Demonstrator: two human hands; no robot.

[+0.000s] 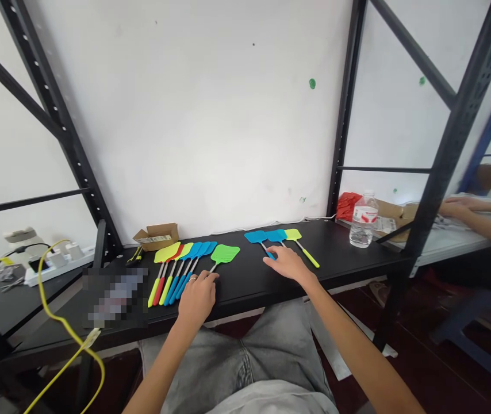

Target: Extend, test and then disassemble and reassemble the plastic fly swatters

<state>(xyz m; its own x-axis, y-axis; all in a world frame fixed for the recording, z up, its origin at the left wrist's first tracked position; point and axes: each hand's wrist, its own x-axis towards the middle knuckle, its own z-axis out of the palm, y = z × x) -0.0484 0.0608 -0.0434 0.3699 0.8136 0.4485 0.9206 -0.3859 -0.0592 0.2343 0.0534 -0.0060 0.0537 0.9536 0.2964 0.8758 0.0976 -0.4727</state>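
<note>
My left hand (198,296) is closed around the handle of a green fly swatter (225,253), whose head points away from me over the black table. Just left of it lies a row of several fly swatters side by side: yellow (167,252), red (170,267) and blue (203,248), handles towards me. My right hand (287,263) has thumb and fingers around the blue handle of a fly swatter (256,236); the hand covers part of that handle. Beside it are another blue fly swatter (276,235) and a yellow-green one (293,234).
On the black table (241,282) stand an open cardboard box (157,237) and a water bottle (363,221). A red bag (348,205) lies behind the bottle. A power strip (62,263) and yellow cable (58,317) are at left. Another person's arms (484,215) show at right.
</note>
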